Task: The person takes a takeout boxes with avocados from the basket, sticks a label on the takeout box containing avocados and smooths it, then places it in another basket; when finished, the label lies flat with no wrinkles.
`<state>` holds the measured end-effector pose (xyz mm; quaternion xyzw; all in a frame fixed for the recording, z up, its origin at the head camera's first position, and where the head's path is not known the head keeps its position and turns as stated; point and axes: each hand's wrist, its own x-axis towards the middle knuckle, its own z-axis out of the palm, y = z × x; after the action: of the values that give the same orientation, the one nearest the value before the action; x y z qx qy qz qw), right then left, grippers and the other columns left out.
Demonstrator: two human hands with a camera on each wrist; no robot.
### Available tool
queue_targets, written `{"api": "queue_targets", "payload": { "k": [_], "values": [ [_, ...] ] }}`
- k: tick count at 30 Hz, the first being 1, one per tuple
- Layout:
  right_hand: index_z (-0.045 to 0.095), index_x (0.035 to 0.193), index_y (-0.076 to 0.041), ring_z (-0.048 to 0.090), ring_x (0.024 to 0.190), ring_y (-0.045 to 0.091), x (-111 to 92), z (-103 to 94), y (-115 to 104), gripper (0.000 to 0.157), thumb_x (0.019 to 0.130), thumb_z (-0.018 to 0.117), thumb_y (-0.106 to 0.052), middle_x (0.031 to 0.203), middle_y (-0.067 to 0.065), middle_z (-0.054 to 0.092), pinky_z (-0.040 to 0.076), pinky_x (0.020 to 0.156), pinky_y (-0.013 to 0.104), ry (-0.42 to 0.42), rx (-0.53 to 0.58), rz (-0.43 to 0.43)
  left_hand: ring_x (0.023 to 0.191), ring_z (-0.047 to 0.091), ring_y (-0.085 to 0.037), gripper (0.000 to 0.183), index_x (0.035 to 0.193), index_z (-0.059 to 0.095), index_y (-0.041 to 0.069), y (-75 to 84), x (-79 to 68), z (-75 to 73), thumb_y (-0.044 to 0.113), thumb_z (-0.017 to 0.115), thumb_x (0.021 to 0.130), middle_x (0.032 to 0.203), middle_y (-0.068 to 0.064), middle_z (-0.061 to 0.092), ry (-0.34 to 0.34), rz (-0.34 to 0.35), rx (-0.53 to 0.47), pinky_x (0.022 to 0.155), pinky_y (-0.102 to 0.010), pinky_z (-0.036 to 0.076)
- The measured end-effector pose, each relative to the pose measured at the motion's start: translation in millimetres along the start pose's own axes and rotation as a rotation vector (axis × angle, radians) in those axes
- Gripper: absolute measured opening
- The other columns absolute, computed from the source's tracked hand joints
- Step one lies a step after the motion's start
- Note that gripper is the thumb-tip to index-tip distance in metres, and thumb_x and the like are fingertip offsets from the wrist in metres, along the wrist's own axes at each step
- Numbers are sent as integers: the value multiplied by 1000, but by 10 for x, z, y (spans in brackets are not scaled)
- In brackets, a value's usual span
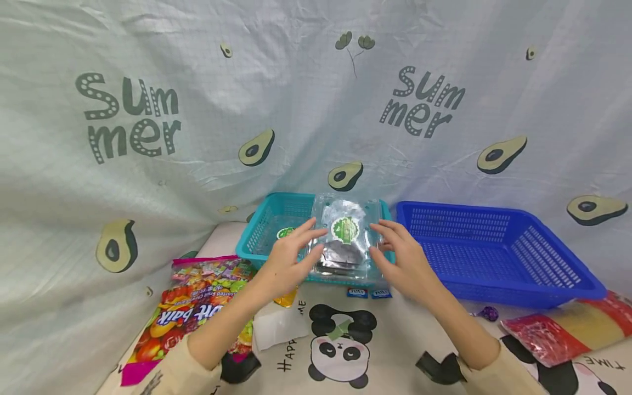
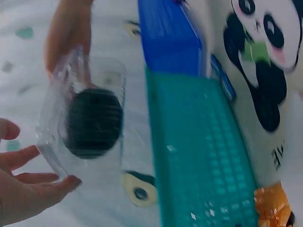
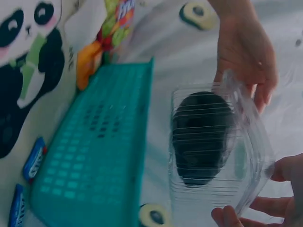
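Observation:
Between my two hands is a clear plastic clamshell container (image 1: 345,260) with a round green label on its lid. It is raised above the teal basket (image 1: 249,241). A dark round thing (image 2: 94,124) shows through its ribbed side; its kind cannot be told. My left hand (image 1: 288,266) holds the container's left edge, fingers spread along the rim. On the opposite edge, my right hand (image 1: 405,266) holds it, with thumb and fingertips at the rim in the right wrist view. Another green label (image 1: 285,232) is visible inside the teal basket, partly behind my left hand.
A blue basket (image 1: 464,291) stands to the right. On the left lies a fruit candy bag (image 1: 197,307), with an orange packet (image 1: 286,299) and white paper (image 1: 278,327) nearby. Small blue packets (image 1: 357,293), a purple lollipop (image 1: 490,313) and a red-and-clear packet (image 1: 568,332) lie in front.

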<state>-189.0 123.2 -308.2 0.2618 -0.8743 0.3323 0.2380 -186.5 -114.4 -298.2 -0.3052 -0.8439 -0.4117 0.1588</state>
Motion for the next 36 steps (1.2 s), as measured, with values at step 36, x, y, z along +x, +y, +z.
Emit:
{"api": "queue_targets", "payload": {
  "k": [36],
  "values": [
    [38, 131, 4, 32, 123, 39, 427, 808, 805, 53, 88, 49, -25, 132, 24, 37, 30, 97, 53, -482, -158, 454, 110, 51, -27, 35, 118, 58, 10, -823, 489, 761, 27, 44, 90, 131, -14, 46, -275, -391, 334, 70, -36, 47]
  ]
}}
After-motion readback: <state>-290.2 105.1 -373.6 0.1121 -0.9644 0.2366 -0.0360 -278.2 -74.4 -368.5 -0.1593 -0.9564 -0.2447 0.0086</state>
